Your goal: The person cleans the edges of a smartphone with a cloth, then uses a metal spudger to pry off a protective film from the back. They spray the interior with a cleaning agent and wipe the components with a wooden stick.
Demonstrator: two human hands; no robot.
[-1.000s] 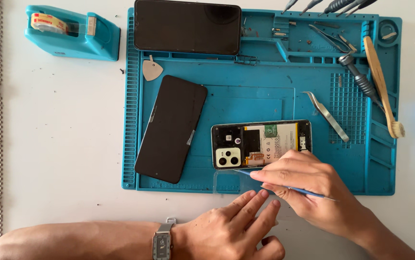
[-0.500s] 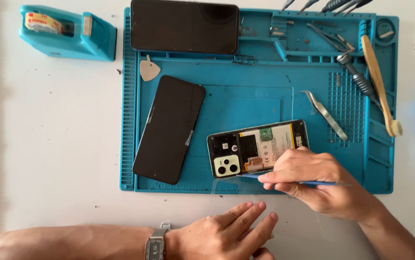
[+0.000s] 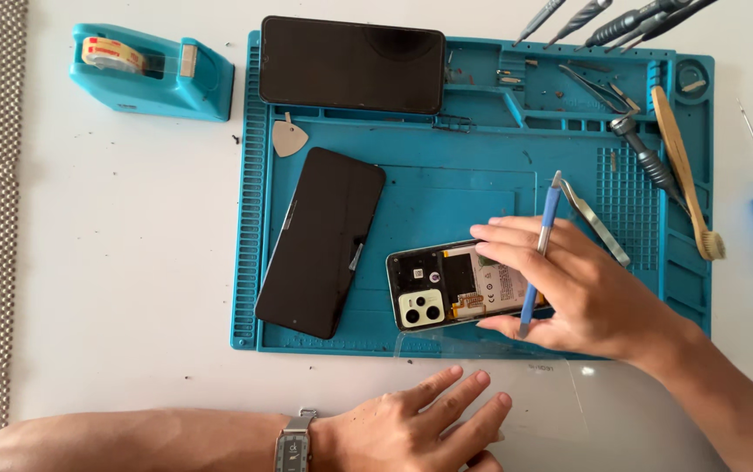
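now right hand (image 3: 582, 293) grips blue tool (image 3: 540, 249) over opened phone (image 3: 446, 284); left hand (image 3: 420, 428) flat, empty, below.

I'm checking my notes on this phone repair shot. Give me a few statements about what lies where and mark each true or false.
1. The right hand holds a blue-handled tool over the opened phone. True.
2. The left hand grips the tape dispenser. False: it lies flat on the white table, near a clear sheet; the dispenser stands apart, at the far left.
3. The opened phone lies on the blue work mat. True.
4. The wooden-handled brush lies off the mat. False: it lies on the mat's right side.
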